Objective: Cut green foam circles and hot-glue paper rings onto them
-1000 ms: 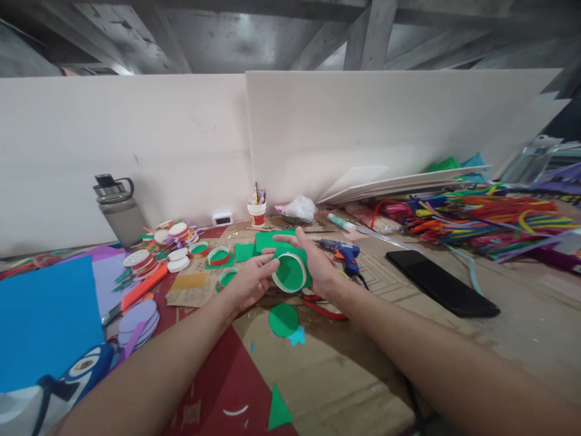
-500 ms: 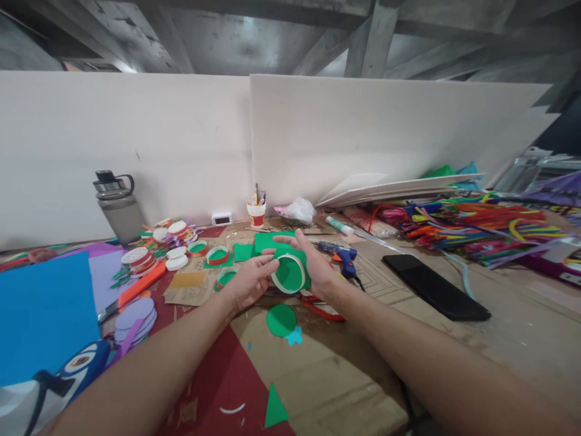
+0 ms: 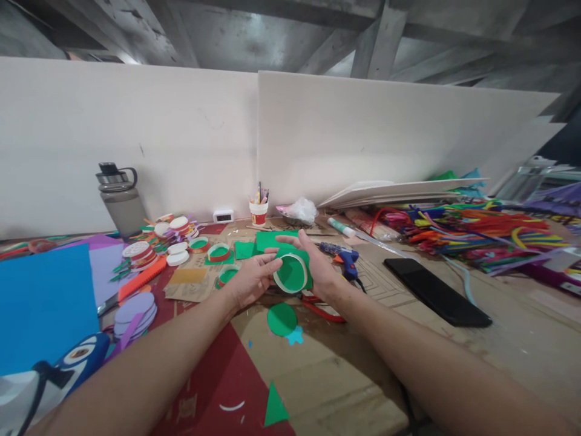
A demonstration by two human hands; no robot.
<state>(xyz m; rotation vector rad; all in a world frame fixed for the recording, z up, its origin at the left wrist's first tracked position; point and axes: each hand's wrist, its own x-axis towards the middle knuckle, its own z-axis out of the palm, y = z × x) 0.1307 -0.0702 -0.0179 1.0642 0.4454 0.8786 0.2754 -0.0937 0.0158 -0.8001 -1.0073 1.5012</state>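
Note:
Held up over the table is a white paper ring with green paper across it (image 3: 292,274), its open side facing me. My left hand (image 3: 254,277) pinches the ring's left rim between thumb and fingers. On the other side my right hand (image 3: 314,261) is wrapped behind and along the ring, with some fingers hidden. Just below lie a green paper circle (image 3: 282,319) and a small blue cutout (image 3: 295,335). Red-handled scissors (image 3: 324,310) are partly covered by my right wrist. Several similar red rings with green bases, such as this ring (image 3: 218,252), stand to the left.
A blue glue gun (image 3: 347,261) and a black phone (image 3: 436,292) lie on the right, before bundled pipe cleaners (image 3: 490,227). To the left are an orange cutter (image 3: 143,278), purple discs (image 3: 135,313), blue sheet (image 3: 45,309) and a bottle (image 3: 121,206). A pencil cup (image 3: 259,214) stands behind.
The camera view has shifted slightly. Both hands keep hold of the ring, which has tilted a little; nothing else has visibly moved.

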